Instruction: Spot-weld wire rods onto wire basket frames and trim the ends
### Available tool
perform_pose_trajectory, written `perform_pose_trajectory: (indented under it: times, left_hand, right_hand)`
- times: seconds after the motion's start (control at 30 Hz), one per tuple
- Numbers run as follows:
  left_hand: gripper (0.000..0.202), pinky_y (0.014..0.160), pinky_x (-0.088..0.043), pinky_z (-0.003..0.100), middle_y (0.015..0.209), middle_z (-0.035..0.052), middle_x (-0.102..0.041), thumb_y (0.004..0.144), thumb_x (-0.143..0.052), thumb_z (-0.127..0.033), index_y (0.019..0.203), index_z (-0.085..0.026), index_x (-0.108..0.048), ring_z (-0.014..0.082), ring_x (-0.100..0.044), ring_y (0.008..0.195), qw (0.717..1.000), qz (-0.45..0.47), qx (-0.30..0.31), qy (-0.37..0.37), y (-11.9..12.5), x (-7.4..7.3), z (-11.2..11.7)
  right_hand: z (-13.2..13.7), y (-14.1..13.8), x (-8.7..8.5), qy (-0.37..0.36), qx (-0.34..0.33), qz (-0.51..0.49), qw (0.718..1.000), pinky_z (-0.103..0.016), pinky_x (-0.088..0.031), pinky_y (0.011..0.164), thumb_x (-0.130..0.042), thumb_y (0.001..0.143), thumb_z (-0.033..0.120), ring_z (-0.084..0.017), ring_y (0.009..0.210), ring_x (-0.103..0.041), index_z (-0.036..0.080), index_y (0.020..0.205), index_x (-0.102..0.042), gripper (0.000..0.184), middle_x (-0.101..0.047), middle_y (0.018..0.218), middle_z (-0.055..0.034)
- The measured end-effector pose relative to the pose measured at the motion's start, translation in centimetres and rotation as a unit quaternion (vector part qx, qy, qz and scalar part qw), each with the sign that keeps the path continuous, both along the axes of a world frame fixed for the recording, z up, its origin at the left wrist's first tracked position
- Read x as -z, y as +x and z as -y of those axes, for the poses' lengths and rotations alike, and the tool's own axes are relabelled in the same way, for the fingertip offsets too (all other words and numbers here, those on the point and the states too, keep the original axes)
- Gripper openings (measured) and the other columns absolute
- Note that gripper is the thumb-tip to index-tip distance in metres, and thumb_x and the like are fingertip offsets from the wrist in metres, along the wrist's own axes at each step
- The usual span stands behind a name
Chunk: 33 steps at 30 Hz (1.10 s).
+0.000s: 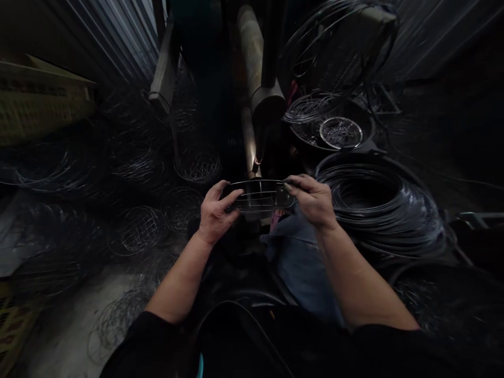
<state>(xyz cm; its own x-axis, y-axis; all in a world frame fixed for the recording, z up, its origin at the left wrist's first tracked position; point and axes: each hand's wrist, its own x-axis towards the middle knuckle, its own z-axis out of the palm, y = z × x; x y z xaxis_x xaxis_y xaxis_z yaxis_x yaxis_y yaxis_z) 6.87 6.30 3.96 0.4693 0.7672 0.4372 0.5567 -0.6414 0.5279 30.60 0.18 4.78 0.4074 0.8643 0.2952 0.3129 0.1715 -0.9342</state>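
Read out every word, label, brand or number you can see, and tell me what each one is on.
Cardboard box: rows of dark print, too blurred to read.
Yellow printed surface: dark markings, too blurred and dark to read.
Oval wire frame, held by the left hand and right hand: no text visible.

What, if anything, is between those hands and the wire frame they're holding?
Nothing visible. The left hand and right hand are bare and grip the oval wire frame directly at its two ends, with no glove or tool between.
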Motion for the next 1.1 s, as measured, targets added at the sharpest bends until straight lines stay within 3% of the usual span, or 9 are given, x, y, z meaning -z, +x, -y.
perform_pose_trajectory:
  times: [0.23,0.47,0.77,1.1]
  left_hand:
    - [0.025,0.105,-0.044,0.045,0.129,0.0094,-0.057,0.078,-0.067,-0.021,0.102,-0.024,-0.073,0.0252,-0.051,0.123,0.998,0.022,0.042,0.040,-0.2,0.5,-0.3]
    - [0.026,0.105,-0.044,0.045,0.131,0.0086,-0.057,0.079,-0.068,-0.025,0.104,-0.025,-0.072,0.0248,-0.052,0.124,0.999,0.032,0.018,0.021,-0.1,0.8,-0.7]
    - [0.029,0.103,-0.047,0.045,0.131,0.0088,-0.057,0.078,-0.072,-0.023,0.107,-0.024,-0.071,0.0244,-0.053,0.123,0.987,0.085,0.055,0.121,0.1,1.6,-2.9]
    - [0.029,0.104,-0.047,0.045,0.131,0.0091,-0.058,0.079,-0.072,-0.027,0.108,-0.024,-0.071,0.0243,-0.053,0.124,0.986,0.099,0.056,0.124,0.2,1.9,-4.2]
  right_hand:
    - [-0.4,-1.7,-0.6,0.067,-0.013,0.084,0.994,-0.032,-0.049,0.072,-0.068,0.078,0.025,-0.017,0.080,-0.059,0.028,0.080,-0.075,0.008,-0.062,0.083,-0.0020]
    - [-0.6,-2.0,0.1,0.092,0.055,0.116,0.987,-0.035,-0.050,0.072,-0.067,0.080,0.027,-0.019,0.078,-0.059,0.027,0.081,-0.072,0.006,-0.062,0.082,-0.0030]
    - [-2.0,-2.6,0.4,0.174,0.083,0.151,0.970,-0.037,-0.047,0.076,-0.068,0.080,0.021,-0.017,0.076,-0.061,0.025,0.082,-0.072,0.006,-0.063,0.083,-0.0016]
    - [-3.6,-2.8,0.6,0.181,0.096,0.169,0.964,-0.036,-0.048,0.075,-0.068,0.081,0.022,-0.018,0.078,-0.061,0.025,0.083,-0.072,0.006,-0.064,0.085,-0.0023]
